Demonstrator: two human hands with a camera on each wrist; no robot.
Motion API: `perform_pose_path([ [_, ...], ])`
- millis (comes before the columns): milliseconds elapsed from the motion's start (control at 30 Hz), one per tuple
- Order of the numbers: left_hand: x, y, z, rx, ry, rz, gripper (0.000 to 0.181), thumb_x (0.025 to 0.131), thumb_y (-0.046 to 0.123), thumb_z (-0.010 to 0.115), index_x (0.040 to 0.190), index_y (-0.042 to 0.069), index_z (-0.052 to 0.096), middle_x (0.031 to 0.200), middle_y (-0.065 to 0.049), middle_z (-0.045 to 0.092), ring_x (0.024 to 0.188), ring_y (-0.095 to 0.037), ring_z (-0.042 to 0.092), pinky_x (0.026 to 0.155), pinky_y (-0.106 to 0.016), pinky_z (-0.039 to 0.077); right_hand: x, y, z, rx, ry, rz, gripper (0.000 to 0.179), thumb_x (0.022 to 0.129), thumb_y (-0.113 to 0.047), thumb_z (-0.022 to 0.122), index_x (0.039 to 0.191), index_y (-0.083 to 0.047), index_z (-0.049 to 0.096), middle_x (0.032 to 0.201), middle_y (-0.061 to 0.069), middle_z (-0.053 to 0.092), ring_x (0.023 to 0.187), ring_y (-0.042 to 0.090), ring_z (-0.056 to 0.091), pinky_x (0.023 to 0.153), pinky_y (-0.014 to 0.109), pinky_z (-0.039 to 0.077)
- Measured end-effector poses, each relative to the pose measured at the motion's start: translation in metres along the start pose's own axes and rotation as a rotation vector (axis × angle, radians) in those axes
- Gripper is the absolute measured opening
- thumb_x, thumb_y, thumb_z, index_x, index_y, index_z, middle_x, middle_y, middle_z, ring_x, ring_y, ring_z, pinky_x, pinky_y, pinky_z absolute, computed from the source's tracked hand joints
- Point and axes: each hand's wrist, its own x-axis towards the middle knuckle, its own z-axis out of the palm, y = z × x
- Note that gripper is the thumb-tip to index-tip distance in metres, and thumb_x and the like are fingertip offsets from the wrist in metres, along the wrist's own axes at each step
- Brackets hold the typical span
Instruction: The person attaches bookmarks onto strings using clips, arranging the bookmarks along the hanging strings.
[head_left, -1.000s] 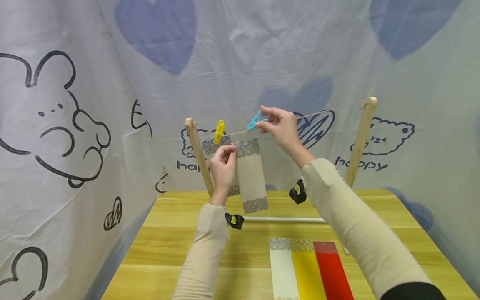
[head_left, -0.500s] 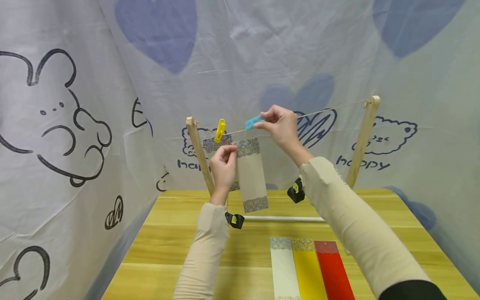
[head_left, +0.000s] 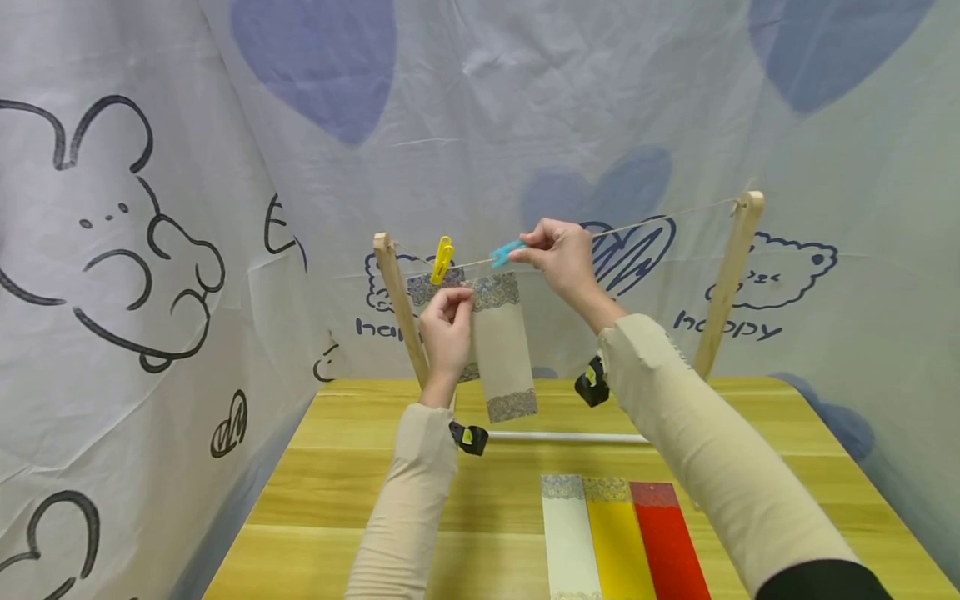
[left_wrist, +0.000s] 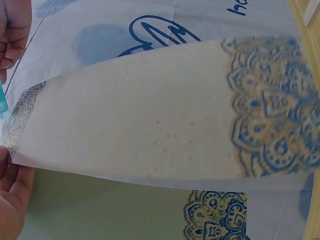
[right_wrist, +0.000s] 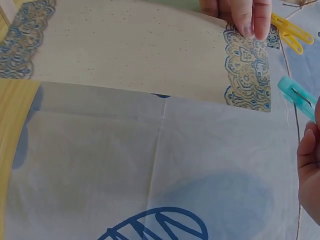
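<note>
My left hand (head_left: 447,333) pinches the upper left corner of a cream paper strip (head_left: 504,346) with blue-and-gold lace bands at both ends; the strip hangs down just below the string (head_left: 480,264). My right hand (head_left: 564,258) grips a light blue clothespin (head_left: 507,252) between thumb and fingers, its tip by the string above the strip's top edge. In the right wrist view the clothespin (right_wrist: 299,97) stands apart from the paper. To the left, a yellow clothespin (head_left: 442,259) holds another patterned strip (head_left: 424,289) on the string, partly hidden behind my left hand.
Two wooden posts (head_left: 401,308) (head_left: 727,283) carry the string, with a white rod (head_left: 570,437) low between them. On the wooden table (head_left: 330,483) lie a white strip (head_left: 570,542), a yellow strip (head_left: 618,542) and a red strip (head_left: 670,542) side by side. A printed curtain (head_left: 480,100) stands behind.
My right hand has tilted the light blue clothespin from steep to nearly level and lowered slightly beside the string. My left hand keeps its pinch on the cream strip, almost unmoved.
</note>
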Motion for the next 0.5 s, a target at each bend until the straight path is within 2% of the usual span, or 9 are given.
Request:
perform_pose_path([
  [167, 0.0022, 0.0003, -0.0002, 0.006, 0.018, 0.026, 0.007, 0.082, -0.015, 0.051, 0.084, -0.018, 0.056, 0.083, -0.029, 0.059, 0.065, -0.039, 0.054, 0.054, -0.012, 0.041, -0.0001, 0.0020, 0.0010, -0.014, -0.044, 0.031, 0.015, 0.070, -0.002, 0.073, 0.071, 0.005, 0.059, 0.075, 0.017, 0.063, 0.054, 0.006, 0.054, 0.048, 0.016, 0.044],
  [267, 0.0031, 0.0010, 0.0009, 0.012, 0.014, 0.035, 0.006, 0.082, -0.015, 0.051, 0.084, -0.018, 0.057, 0.083, -0.029, 0.059, 0.067, -0.039, 0.056, 0.056, -0.012, 0.043, -0.0006, 0.0027, 0.0007, -0.010, -0.055, 0.056, 0.015, 0.070, -0.002, 0.073, 0.071, 0.005, 0.060, 0.076, 0.017, 0.064, 0.055, 0.011, 0.055, 0.049, 0.018, 0.046],
  [500, 0.0033, 0.0021, 0.0030, 0.035, -0.001, 0.064, 0.006, 0.081, -0.015, 0.051, 0.083, -0.017, 0.057, 0.083, -0.029, 0.059, 0.068, -0.039, 0.056, 0.057, -0.013, 0.043, -0.0012, 0.0054, -0.0014, -0.028, -0.097, 0.061, 0.014, 0.071, -0.003, 0.072, 0.074, 0.006, 0.061, 0.080, 0.018, 0.065, 0.052, 0.014, 0.052, 0.045, 0.016, 0.040],
])
